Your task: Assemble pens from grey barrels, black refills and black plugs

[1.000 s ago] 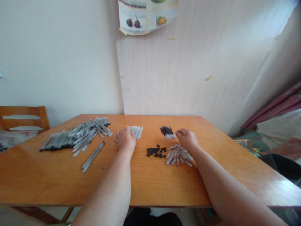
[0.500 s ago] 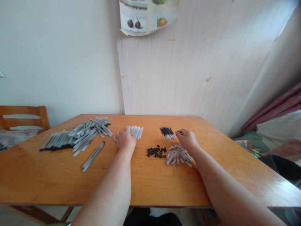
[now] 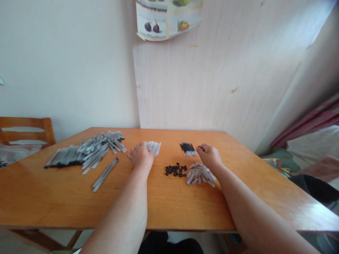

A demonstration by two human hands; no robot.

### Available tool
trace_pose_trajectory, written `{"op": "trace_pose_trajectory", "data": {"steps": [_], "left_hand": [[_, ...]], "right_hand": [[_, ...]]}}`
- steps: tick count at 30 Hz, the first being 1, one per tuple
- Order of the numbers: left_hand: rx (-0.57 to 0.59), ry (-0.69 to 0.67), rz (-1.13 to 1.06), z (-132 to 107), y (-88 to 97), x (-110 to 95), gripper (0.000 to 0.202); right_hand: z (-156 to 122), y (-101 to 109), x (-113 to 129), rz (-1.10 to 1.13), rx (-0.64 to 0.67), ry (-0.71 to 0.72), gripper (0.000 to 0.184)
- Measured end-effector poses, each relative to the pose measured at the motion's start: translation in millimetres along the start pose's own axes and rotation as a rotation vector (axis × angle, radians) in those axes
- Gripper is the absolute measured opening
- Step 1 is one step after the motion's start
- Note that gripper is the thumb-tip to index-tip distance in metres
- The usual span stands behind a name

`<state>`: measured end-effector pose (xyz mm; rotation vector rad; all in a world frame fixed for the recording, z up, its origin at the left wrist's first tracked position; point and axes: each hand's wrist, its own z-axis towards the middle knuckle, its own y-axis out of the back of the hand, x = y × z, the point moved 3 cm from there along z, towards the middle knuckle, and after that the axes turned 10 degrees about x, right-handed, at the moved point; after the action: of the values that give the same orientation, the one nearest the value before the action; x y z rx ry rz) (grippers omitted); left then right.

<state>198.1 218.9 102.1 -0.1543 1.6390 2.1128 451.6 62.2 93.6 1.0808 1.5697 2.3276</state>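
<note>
On the orange wooden table (image 3: 169, 208), my left hand (image 3: 141, 156) lies knuckles-up against a small bundle of clear tubes (image 3: 154, 146), fingers curled over its near end. My right hand (image 3: 209, 156) rests curled beside a bundle of black-inked refills (image 3: 188, 149), its fingertips pinched at their right edge. Whether it grips one I cannot make out. Between my forearms sit a scatter of small black caps (image 3: 175, 169) and a pile of short grey-white pen pieces (image 3: 200, 173).
A large heap of grey pen barrels (image 3: 84, 151) covers the table's left part, with two loose ones (image 3: 105, 174) nearer me. A wooden chair (image 3: 26, 128) stands at the far left. The wall with a fruit poster (image 3: 168, 17) backs the table. Bedding lies at right.
Both hands stay where they were; the right hand has edged slightly towards the black refills. The view has tilted a little.
</note>
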Motion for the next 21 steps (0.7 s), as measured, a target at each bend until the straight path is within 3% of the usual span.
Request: {"op": "trace_pose_trajectory", "data": {"steps": [13,17,21], "left_hand": [[0.038,0.109,-0.146,-9,21.7,-4,0.023],[0.049,0.099,-0.076,-11,32.9,9,0.027],[0.025,0.077,0.033,-18,47.8,36,0.026]], "right_hand": [[-2,-2,5,-0.043,0.026,0.063,0.033],[-2,-2,4,-0.042,0.029,0.066,0.034],[-2,-1,4,-0.047,0.026,0.055,0.035]]}}
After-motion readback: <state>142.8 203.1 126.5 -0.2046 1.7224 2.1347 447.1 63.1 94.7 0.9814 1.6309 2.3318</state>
